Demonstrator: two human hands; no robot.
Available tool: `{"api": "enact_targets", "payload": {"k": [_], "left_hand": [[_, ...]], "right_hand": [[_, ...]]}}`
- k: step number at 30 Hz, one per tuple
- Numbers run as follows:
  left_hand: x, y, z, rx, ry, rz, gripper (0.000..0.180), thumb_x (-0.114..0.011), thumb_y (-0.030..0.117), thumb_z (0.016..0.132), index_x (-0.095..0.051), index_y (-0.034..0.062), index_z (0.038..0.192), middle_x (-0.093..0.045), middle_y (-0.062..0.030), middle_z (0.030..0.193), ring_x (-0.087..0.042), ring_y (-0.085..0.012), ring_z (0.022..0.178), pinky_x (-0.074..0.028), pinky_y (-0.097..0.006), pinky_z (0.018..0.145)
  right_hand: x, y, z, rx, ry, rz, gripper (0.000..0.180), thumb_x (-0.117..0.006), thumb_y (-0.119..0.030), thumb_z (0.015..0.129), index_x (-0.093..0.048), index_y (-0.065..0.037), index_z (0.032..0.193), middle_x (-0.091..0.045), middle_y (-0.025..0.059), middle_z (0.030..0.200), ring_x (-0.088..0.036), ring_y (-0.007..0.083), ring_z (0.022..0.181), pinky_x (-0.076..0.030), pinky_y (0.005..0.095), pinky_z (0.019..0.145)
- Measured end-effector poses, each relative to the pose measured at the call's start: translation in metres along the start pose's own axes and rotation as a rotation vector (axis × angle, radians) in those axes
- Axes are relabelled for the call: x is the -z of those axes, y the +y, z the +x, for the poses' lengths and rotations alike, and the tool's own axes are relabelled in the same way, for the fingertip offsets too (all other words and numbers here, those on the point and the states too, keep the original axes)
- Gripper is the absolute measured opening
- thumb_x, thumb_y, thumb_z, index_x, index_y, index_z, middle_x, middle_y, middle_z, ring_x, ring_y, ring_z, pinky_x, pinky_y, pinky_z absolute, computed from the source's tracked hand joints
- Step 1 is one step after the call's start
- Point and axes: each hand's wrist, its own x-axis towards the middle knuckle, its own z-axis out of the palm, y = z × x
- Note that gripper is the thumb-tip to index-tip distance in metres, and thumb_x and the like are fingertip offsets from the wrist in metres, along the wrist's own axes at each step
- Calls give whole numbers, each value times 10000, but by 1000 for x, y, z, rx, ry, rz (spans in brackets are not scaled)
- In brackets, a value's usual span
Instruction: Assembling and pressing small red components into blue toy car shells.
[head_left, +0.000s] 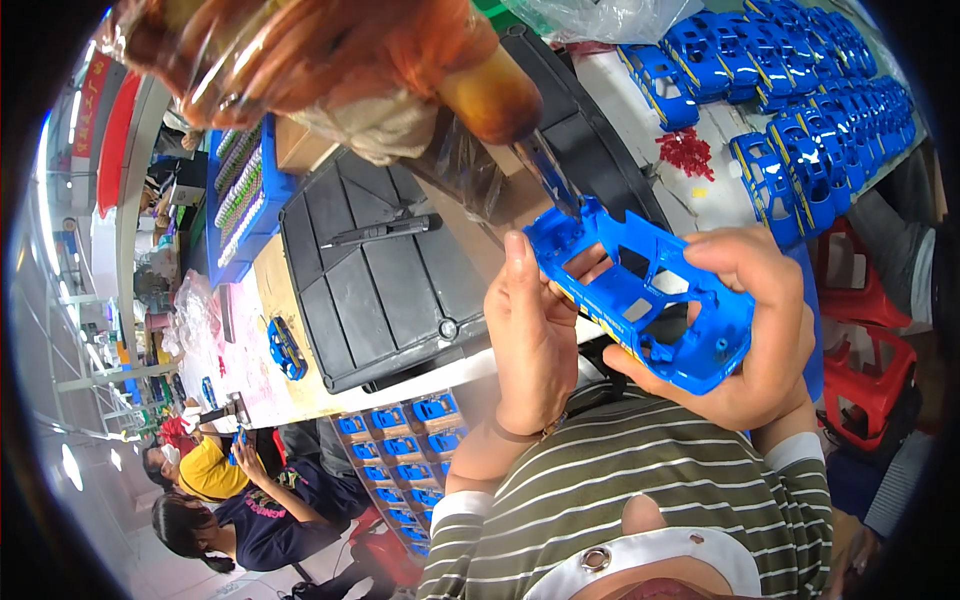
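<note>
Both my hands hold a blue plastic toy car body shell (640,290) with its hollow inside turned up. My left hand (535,335) grips its far left end, thumb raised along the edge and fingers partly hidden behind the shell. My right hand (765,325) wraps round the near right end. A metal rod (548,172) with an amber rounded grip (492,98) comes down from above. Its tip meets or nearly meets the shell's far end; I cannot tell which. An orange-brown bundle in clear plastic (330,50) surrounds the upper part of this tool.
A black ribbed board (370,290) bears a dark pen-like tool (380,232). Rows of blue car shells (800,170) stand at the far right, near red bits (685,153). Trayed shells (400,445) lie lower left. Two people (260,520) sit beyond; red stools (865,385) stand right.
</note>
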Motion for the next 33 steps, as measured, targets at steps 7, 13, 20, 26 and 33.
{"api": "enact_targets", "payload": {"k": [7,13,20,26,33], "left_hand": [[-7,3,4,21,94,93,544,-423,512,904,-522,-3,1051,-622,-129,899,-602,-197,808,-510,-308,732],[-1,2,4,64,49,28,527,-442,457,914,-521,-35,1086,-603,-166,1042,-608,-251,931,-510,-362,825],[-8,4,5,81,96,158,672,-384,590,879,-504,-22,1129,-590,-214,1045,-587,-242,910,-481,-342,826],[-3,3,2,72,56,143,664,-359,588,888,-467,11,1198,-569,-204,1105,-562,-277,998,-457,-380,869],[-5,2,2,48,23,84,660,-389,561,891,-484,-41,1145,-593,-201,1073,-593,-235,969,-479,-325,851]], "right_hand": [[-12,1,0,16,228,44,587,-828,-190,581,-519,-7,1045,-602,157,857,-617,268,676,-490,304,516],[-11,-1,1,-22,262,40,570,-821,-177,567,-536,-26,1037,-609,148,840,-622,245,643,-492,294,506],[-11,-6,-5,-157,213,34,475,-768,-106,596,-553,-80,1018,-606,110,913,-621,237,704,-487,288,537],[-1,-3,-6,-62,-11,-56,760,-889,-188,508,-402,-29,1070,-576,161,954,-590,277,812,-508,323,644],[0,-10,-6,-106,6,-99,762,-892,-176,489,-417,-27,1065,-589,170,933,-596,269,798,-514,311,618]]}}
